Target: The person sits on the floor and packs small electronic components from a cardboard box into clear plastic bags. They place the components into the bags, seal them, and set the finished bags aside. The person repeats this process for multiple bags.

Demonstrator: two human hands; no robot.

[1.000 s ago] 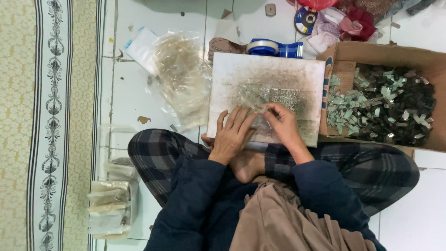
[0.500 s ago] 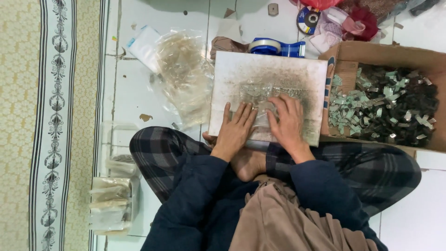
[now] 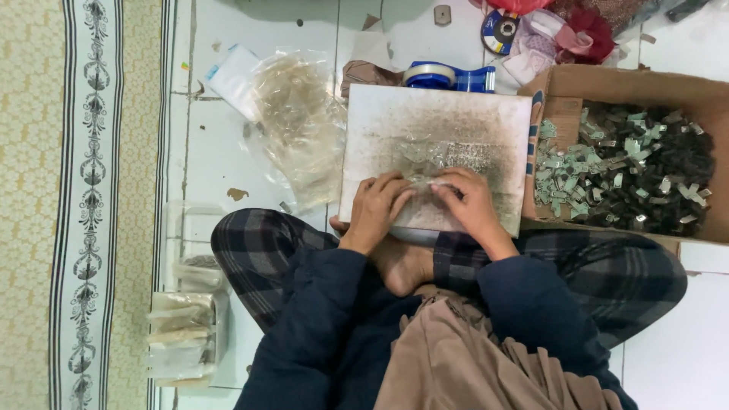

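Left hand (image 3: pixel 380 205) and right hand (image 3: pixel 467 201): met at the near edge of the board, fingers curled narrow and pinching a small clear bag (image 3: pixel 425 161) between them, fingertips almost touching. Sat cross-legged on the white tiled floor (image 3: pixel 266 23), with the board propped across the lap.

Largest nearby: cardboard box (image 3: pixel 623 80), just right of the board and touching its edge, open on top and filled with small dark and pale green pieces (image 3: pixel 630 175). Next: grimy white board (image 3: pixel 440 114), lying flat and serving as the work surface. Left of it, apart: loose heap of empty clear bags (image 3: pixel 300 121). Beyond the far edge: blue tape dispenser (image 3: pixel 444 76). At the far left, by the knee: stack of filled bags (image 3: pixel 182 334).

Seemed, by the pinch, to be working the small bag's mouth or contents against the board; could not tell which, the bag being thin and crumpled. Called for a light, even grip from both sides, lest the film slip or the contents spill.
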